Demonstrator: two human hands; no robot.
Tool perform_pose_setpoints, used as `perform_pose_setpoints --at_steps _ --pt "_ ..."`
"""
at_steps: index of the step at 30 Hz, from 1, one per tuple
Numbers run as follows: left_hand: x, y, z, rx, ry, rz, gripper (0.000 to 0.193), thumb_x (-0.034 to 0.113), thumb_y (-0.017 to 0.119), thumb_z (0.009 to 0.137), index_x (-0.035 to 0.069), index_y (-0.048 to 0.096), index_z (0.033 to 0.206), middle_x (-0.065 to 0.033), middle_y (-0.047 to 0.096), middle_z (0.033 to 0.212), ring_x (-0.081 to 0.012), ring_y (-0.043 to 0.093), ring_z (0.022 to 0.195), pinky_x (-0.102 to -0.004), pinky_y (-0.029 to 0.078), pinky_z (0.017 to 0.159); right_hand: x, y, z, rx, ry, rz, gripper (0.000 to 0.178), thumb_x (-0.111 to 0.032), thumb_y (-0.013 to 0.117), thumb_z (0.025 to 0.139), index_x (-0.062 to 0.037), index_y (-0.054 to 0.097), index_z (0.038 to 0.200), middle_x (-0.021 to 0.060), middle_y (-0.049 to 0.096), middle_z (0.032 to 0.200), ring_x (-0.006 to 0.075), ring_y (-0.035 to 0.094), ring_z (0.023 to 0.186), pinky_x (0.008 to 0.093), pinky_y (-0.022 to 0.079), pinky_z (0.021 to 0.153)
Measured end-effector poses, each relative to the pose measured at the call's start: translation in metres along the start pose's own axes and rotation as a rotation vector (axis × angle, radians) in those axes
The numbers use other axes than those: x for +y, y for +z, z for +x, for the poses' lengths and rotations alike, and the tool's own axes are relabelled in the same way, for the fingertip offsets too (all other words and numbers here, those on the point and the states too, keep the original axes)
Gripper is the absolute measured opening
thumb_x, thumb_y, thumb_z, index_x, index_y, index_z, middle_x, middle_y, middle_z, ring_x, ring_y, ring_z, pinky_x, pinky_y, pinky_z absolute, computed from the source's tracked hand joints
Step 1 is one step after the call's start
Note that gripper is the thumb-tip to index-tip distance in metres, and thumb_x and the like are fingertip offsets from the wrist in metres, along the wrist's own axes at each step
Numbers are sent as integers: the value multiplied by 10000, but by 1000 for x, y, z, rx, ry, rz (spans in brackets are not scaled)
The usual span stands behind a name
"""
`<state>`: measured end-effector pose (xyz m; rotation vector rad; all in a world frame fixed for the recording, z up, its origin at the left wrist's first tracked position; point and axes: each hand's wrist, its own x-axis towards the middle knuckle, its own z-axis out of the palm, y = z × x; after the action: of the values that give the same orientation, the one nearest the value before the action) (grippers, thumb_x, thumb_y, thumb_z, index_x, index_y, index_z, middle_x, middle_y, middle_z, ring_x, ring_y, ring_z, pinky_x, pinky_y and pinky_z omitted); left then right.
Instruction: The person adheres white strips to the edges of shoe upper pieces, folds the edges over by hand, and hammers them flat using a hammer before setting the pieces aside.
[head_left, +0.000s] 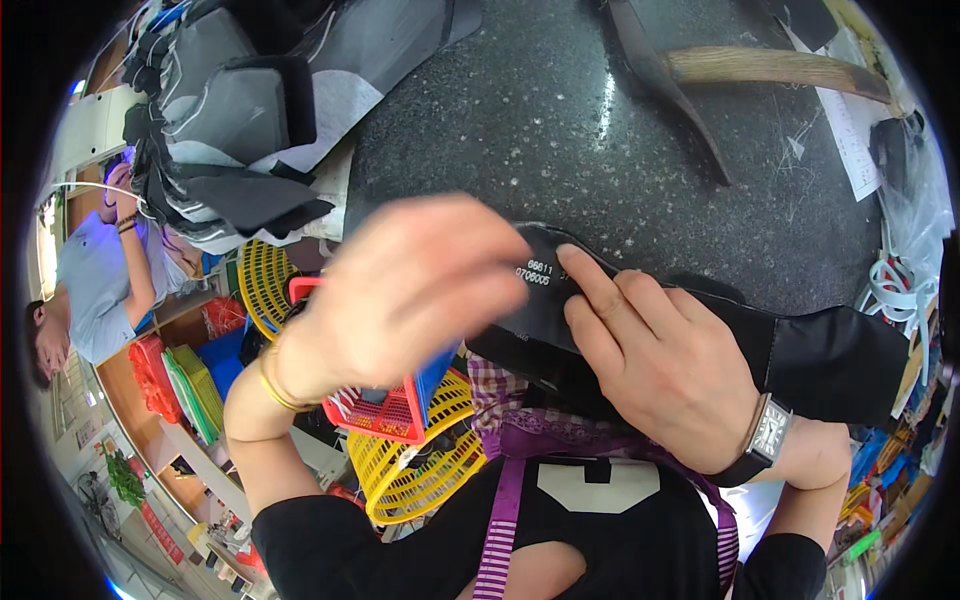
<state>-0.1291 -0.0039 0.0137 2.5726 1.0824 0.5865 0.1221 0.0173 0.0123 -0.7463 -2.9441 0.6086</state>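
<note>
A long, black, leather-like shoe upper lies along the near edge of the dark stone worktop, with small pale print and a seam on it. My right hand, wearing a square-faced watch, holds it down. The index finger is stretched near the upper's far edge, while other fingers curl over its surface. Over the upper's left end hovers my left hand, smeared by motion. Whether its fingers hold anything cannot be made out.
A hammer with a wooden handle lies at the far right of the worktop. Grey and black cut pieces with loose threads are piled at the far left. Yellow baskets and a red basket stand below. Another person sits at left.
</note>
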Motion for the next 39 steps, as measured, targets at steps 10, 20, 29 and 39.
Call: perform_pose_setpoints --at_steps 10,20,29,39 --pt "21 30 38 -176 234 239 396 166 621 795 89 620 1184 -28 634 1216 -192 583 1009 -334 496 847 26 -4 -47 303 -15 -163 366 -97 619 703 14 636 1052 153 634 991 261 625 856 355 512 695" --pt "52 20 95 -371 -20 -119 617 190 828 644 -45 571 1154 -157 556 1146 -298 537 1070 -377 488 871 36 -11 -55 232 198 113 218 -6 652 753 -24 541 940 117 608 859 288 603 804 372 498 666" --pt "31 49 100 -287 -280 -366 144 126 613 885 27 645 986 -151 648 812 -372 628 801 -416 500 708 49 -37 -68 -8 47 258 531 -28 764 682 -18 566 1175 161 604 1152 365 597 1025 397 495 878" --pt "38 45 92 -264 -183 -424 241 146 706 830 15 620 1013 -130 632 955 -328 594 904 -401 490 791 76 -30 -69 -118 2 415 572 -61 765 609 -43 605 1158 135 533 1107 325 536 1021 397 464 867"
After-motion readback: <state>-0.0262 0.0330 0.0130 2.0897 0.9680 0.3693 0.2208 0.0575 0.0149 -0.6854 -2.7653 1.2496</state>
